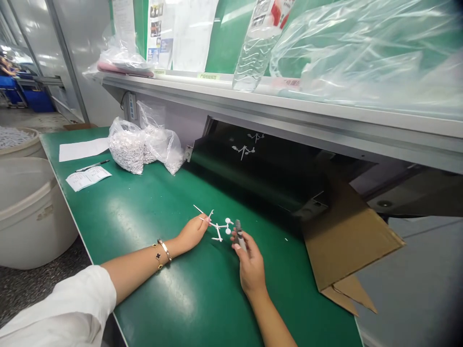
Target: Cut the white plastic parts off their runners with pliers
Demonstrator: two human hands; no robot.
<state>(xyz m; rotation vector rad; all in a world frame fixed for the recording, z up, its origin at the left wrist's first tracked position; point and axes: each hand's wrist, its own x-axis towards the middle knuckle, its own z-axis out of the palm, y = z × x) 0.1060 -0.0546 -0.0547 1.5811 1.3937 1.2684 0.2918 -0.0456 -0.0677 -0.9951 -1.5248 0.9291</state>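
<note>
The person's left hand (193, 233) is loosely curled, its fingertips (207, 220) touching a branched white plastic runner (219, 227); I cannot tell whether it is firmly gripped. The runner sits on the green-topped table (170, 284), toward its near edge and just beside the right hand (251, 265). That hand is partly closed, pinching a grey stick-shaped tool (239, 235) upright between thumb and fingers, right by the runner's round ends.

Toward the table's far left corner lie a sheet of paper (84, 149), a printed form (88, 178) and a pen (92, 166). Clear bags of small white plastic parts (126, 146) stand against the far edge, beside a black conveyor belt (253, 168) carrying more white runners (243, 152). A large white plastic bucket (31, 212) stands off the left edge, and a cardboard flap (347, 236) rests by the right edge.
</note>
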